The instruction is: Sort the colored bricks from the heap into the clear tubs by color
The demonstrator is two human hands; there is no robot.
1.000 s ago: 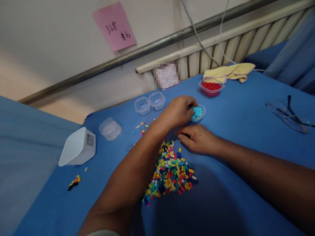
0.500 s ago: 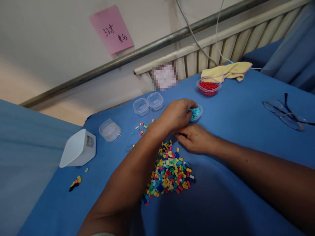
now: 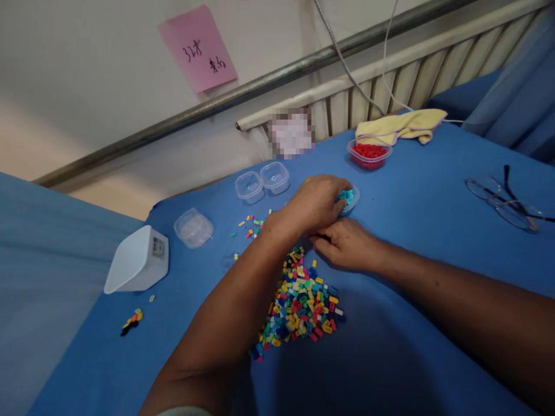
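My left hand (image 3: 321,199) reaches over the near-left rim of a clear tub (image 3: 356,202) of light-blue bricks (image 3: 346,197). Its thumb and forefinger are apart above the bricks, while the other fingers are out of sight. Just below it, my right hand (image 3: 346,242) rests on the blue cloth with its fingers curled in. Those fingertips meet under the left hand, and whatever they pinch is hidden. A pile of mixed-colour small bricks (image 3: 303,300) lies below the hands, partly covered by my left forearm.
Behind the hands is a clear tub of red bricks (image 3: 369,156), beside a yellow cloth (image 3: 401,126). Two clear tubs (image 3: 262,180), a lid-like clear container (image 3: 193,229) and a white bin (image 3: 139,260) stand left. Scattered bricks (image 3: 250,225) lie beyond my left forearm. Glasses (image 3: 505,202) lie right.
The left hand has shifted slightly, and its thumb has moved a little further over the light-blue bricks. My right hand stays in nearly the same place.
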